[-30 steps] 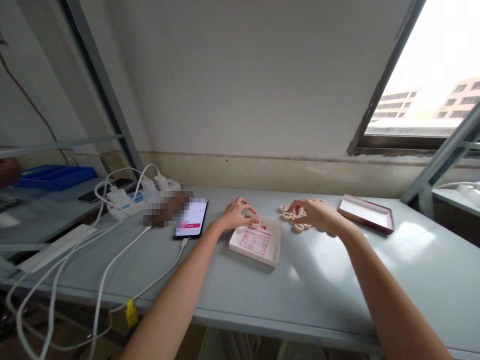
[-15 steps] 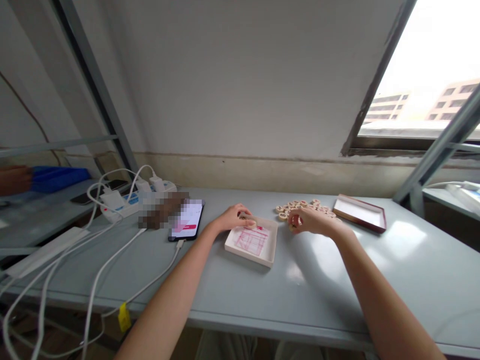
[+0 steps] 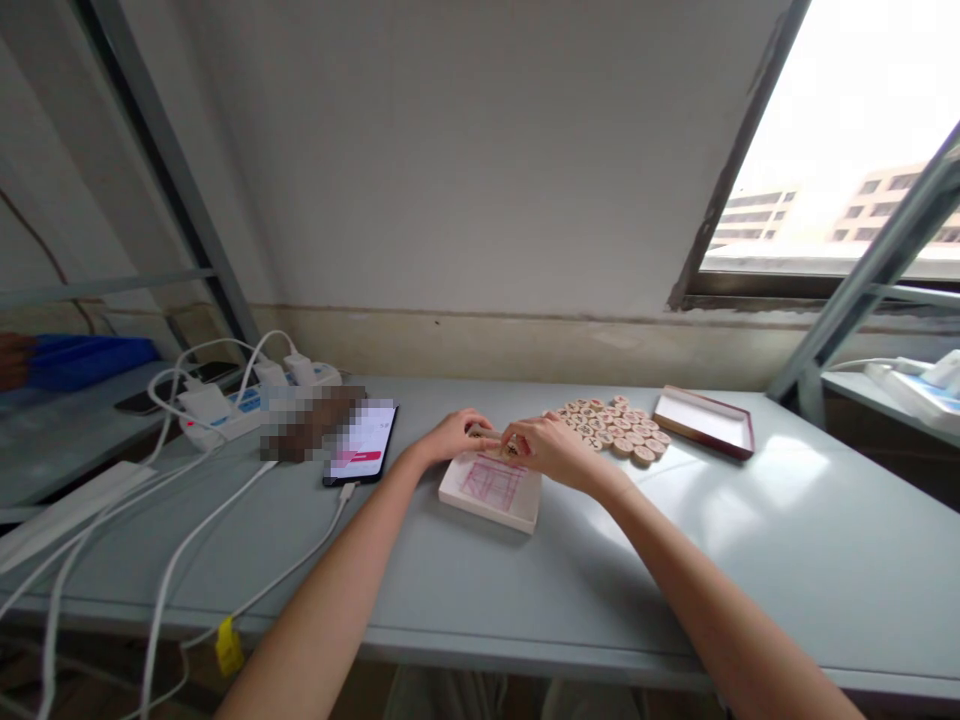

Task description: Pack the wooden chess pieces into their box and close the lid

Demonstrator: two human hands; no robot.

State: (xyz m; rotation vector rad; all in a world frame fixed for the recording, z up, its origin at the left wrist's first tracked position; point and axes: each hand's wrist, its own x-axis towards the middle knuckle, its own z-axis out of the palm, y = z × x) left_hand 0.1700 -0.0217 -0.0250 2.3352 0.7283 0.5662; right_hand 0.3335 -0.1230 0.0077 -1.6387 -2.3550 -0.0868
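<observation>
The shallow white box point(image 3: 491, 512) lies on the desk, with a pink grid drawn on its inside. At its far left corner, my left hand point(image 3: 452, 437) is closed around wooden Chinese chess pieces point(image 3: 478, 432), partly hidden by the fingers. Over the far right part of the box, my right hand point(image 3: 551, 447) pinches a Chinese chess piece point(image 3: 513, 448) with a dark character, close to the left fingertips. Behind and right of that hand, a loose group of round Chinese chess pieces point(image 3: 616, 425) lies face up, marked in red and black.
A box lid point(image 3: 705, 420) with a dark red rim lies right of the pieces. To the left are a phone point(image 3: 365, 445) on a cable, a blurred-out brown object point(image 3: 319, 425) and a power strip point(image 3: 240, 425) with chargers. White cables point(image 3: 184, 545) cross the desk's left side.
My right hand has moved left from the group of pieces to the box, bringing a piece beside my left hand. My left hand stays at the box's far left corner. The view has shifted slightly.
</observation>
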